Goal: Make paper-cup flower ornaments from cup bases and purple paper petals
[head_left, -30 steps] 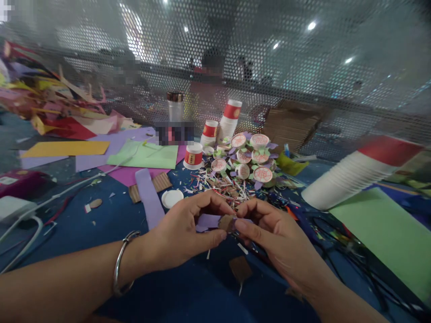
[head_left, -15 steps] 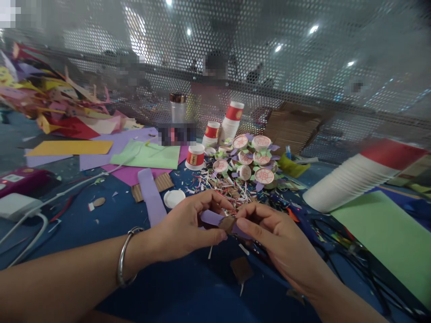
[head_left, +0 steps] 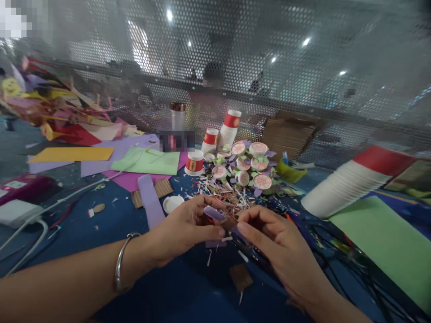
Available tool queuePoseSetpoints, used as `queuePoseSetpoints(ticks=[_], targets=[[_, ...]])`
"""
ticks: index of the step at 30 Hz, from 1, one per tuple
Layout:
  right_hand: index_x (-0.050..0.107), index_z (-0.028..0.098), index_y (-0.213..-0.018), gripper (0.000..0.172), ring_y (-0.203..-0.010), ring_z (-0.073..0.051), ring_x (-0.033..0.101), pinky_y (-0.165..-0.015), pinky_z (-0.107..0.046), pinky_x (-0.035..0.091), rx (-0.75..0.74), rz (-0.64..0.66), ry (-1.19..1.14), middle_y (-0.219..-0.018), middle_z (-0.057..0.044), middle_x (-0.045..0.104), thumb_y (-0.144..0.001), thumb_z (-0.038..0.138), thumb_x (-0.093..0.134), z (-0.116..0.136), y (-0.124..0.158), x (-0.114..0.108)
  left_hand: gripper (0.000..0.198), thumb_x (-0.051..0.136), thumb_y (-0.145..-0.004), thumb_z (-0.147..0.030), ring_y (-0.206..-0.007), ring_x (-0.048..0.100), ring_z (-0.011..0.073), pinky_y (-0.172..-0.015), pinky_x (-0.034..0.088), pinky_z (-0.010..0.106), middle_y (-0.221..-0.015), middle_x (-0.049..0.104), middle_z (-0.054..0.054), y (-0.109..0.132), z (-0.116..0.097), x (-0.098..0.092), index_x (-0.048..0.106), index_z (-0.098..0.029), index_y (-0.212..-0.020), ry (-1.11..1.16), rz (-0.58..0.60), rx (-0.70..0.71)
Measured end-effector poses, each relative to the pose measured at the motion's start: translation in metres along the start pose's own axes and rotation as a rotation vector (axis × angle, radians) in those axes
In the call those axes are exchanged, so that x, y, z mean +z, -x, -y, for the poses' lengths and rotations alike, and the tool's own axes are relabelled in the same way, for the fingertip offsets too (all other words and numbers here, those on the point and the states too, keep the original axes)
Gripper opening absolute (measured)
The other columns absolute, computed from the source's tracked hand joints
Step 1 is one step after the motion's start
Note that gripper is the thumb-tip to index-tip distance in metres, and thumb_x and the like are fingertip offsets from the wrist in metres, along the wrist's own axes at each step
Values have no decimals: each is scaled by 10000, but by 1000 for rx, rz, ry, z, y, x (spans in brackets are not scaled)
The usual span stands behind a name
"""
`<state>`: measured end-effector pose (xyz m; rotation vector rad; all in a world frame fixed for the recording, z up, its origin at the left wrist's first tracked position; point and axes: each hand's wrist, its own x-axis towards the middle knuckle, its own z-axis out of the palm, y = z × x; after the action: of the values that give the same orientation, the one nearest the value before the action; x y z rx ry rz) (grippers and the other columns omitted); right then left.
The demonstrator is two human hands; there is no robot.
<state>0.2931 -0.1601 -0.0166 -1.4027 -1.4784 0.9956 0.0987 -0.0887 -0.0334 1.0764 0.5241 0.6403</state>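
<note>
While the right hand (head_left: 247, 220) pinches the brown card (head_left: 229, 224) between thumb and fingers, the card tips nearer to edge-on than half a second ago and the purple tab (head_left: 214, 213) on its left tilts with it, so the two seem to be turned together. The left hand (head_left: 188, 229) curls around the tab, thumb and forefinger apart; whether it grips cannot be told. Card and tab are above the bench (head_left: 182, 291), between the hands.

From there, a red cup (head_left: 194, 162) stands rim-down at eleven o'clock, the capped jar (head_left: 178, 119) beyond it; their contents cannot be made out. Toward twelve rise two small stacks (head_left: 230, 125) of nested cups; a longer stack (head_left: 353, 181) leans at two.
</note>
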Motion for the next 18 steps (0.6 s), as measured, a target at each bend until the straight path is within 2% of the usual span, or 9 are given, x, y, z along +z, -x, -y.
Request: queuePoseSetpoints(ticks=[7,10,13,18], targets=[[620,243,-913,59,-783,-153,594,-709,-294,475,-399,-106,365,-891,-6,652,-957,226,586,-1,3,5,463,831,-776,-325,-703,642,109,-699,500,262,-793,676,0,3,-4,5,552,-161,-1108,-74,-79,-15],[603,249,-958,97,-851,-172,608,-740,-313,497,-538,-103,432,-936,-20,656,-931,156,592,-3,5,7,463,829,-775,-348,-747,645,111,-719,497,261,-854,676,-1,2,-4,3,557,-168,-1103,-147,-82,26],[593,248,-969,132,-878,-185,613,-757,-330,506,-598,-102,488,-941,-29,651,-915,128,601,-3,5,8,422,837,-767,-313,-803,652,114,-749,491,256,-901,688,-3,1,-5,2,569,-178,-1064,-177,-40,71],[576,254,-993,161,-913,-210,618,-799,-373,506,-643,-131,591,-964,-37,653,-903,130,623,-3,5,7,398,844,-743,-214,-798,660,111,-758,490,249,-884,699,-14,1,-5,2,565,-181,-1025,-101,-8,98]])
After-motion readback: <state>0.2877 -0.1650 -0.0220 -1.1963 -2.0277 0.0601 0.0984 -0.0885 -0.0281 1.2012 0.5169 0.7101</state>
